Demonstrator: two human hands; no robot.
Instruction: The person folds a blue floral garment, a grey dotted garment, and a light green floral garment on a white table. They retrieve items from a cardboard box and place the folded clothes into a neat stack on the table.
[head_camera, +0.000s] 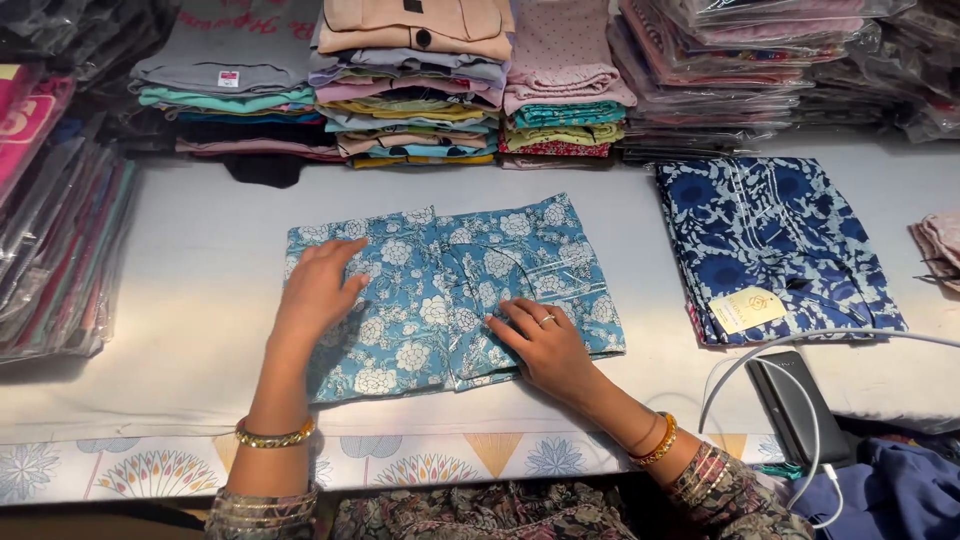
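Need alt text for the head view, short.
Both hands press flat on a folded light blue floral garment on a white table: left hand, right hand. A folded dark blue garment lies to the right; stacks of folded clothes line the back.

Under both hands lies a light blue garment (455, 290) with white flowers. Right of the right hand (545, 345), a dark blue garment (775, 235) bears pale blue blossoms; a black device (795, 405) lies nearer.

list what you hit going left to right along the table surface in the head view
plastic-wrapped garments → left hand → light blue floral garment → right hand → dark blue floral garment → pink cloth
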